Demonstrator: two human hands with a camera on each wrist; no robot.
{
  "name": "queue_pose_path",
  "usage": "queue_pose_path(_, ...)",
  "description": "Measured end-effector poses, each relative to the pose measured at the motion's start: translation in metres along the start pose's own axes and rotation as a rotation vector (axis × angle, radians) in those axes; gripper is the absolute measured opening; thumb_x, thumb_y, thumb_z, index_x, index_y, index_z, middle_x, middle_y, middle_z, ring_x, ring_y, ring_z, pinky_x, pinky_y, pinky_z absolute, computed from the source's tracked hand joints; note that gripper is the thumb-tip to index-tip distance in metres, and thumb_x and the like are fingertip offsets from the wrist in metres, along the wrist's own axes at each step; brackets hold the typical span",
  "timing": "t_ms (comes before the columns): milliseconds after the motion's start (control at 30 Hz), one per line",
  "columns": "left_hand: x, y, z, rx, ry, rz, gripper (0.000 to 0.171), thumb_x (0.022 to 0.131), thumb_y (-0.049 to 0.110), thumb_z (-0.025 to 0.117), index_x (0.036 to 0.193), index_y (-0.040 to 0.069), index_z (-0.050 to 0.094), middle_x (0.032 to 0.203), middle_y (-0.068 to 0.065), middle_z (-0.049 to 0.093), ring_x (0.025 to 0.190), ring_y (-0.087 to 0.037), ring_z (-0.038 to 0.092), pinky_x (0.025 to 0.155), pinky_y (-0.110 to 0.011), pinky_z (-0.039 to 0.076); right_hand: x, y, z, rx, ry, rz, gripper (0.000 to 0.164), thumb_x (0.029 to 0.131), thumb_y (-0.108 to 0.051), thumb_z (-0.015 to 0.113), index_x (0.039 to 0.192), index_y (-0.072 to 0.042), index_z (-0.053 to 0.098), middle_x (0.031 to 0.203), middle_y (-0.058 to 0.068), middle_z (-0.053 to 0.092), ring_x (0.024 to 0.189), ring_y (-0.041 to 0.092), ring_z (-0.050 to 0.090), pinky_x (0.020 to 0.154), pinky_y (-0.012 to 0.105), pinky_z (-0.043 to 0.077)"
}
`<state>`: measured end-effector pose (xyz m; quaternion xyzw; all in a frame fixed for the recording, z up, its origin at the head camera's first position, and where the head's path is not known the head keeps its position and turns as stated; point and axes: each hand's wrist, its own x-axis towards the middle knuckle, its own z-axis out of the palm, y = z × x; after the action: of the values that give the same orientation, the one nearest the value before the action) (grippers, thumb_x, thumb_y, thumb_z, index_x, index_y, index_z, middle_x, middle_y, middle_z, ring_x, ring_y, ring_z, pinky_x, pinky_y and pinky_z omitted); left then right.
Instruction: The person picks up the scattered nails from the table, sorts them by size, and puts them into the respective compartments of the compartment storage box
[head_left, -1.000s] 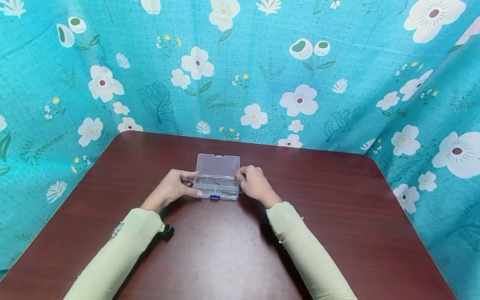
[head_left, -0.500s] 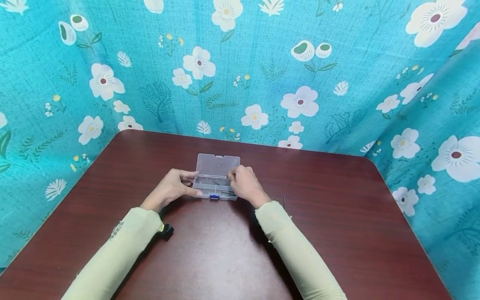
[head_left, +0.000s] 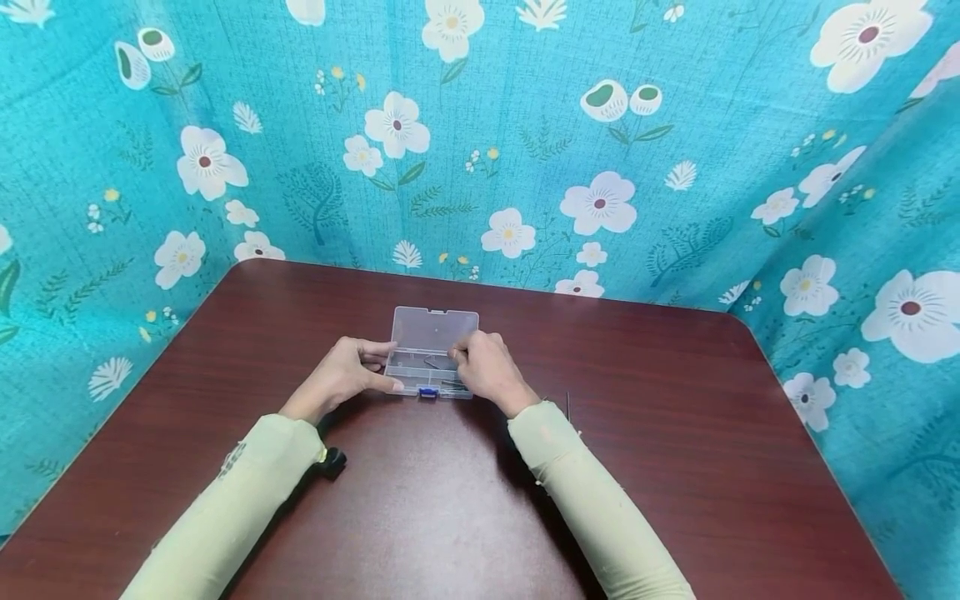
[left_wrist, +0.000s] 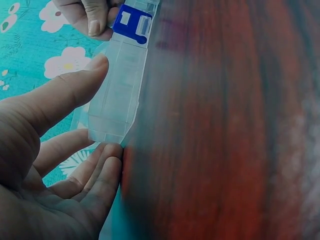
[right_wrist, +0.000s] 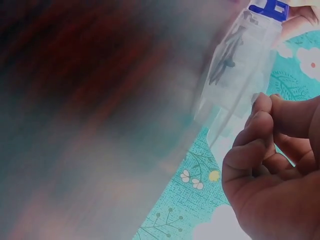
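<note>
A clear plastic compartment box with a blue latch sits on the table, its lid raised. My left hand grips the box's left end, thumb at the front edge and fingers at the side and behind. Over the right part of the back compartment, my right hand has its thumb and fingertips pinched together; the thin metal rod seen there earlier is mostly hidden by the fingers. Several thin dark metal pieces lie in the front right compartment. A short dark piece shows in the back one.
Beyond the right forearm, a thin dark rod lies on the brown wooden table. A turquoise flowered curtain hangs behind and beside the table. A black wrist device sits at the left cuff.
My right hand has shifted left from the box's right edge to over its back compartment, fingertips still pinched. My left hand and the box have stayed in place.
</note>
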<state>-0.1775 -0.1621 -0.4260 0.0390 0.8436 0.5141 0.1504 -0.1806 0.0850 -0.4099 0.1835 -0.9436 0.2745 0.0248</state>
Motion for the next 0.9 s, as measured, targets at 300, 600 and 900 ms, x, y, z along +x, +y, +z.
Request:
queue_pose_path(300,0.001,-0.001,-0.001,-0.013,-0.001,0.002,0.078,0.067,0.014,0.096,0.137,0.006,0.063,0.119,-0.014,0.070,0.106,-0.028,0.064,0.084,-0.032,0.054,-0.004,0.004,-0.014,0.096,-0.014,0.028,0.038,0.101,-0.010,0.059,0.063,-0.009,0.064,0.055,-0.008,0.040,0.048,0.007,0.035,0.053,0.027,0.035)
queue_pose_path(600,0.001,0.000,-0.001,-0.006,-0.003,-0.012,0.079,0.067,0.014,0.096,0.138,0.008,0.062,0.120,-0.013,0.070,0.105,-0.026,0.065,0.089,-0.036,0.053,-0.017,0.014,-0.031,0.162,-0.052,0.042,0.021,0.100,-0.010,0.061,0.093,-0.006,0.080,0.064,0.001,0.063,0.047,0.010,0.042,0.055,0.030,0.040)
queue_pose_path(900,0.000,0.000,0.000,-0.023,-0.006,-0.004,0.079,0.066,0.013,0.096,0.137,0.006,0.063,0.120,-0.013,0.070,0.104,-0.026,0.065,0.085,-0.032,0.054,-0.033,0.026,-0.043,0.181,-0.078,0.086,0.017,0.099,-0.010,0.064,0.096,-0.005,0.080,0.081,0.007,0.071,0.058,0.015,0.048,0.058,0.032,0.042)
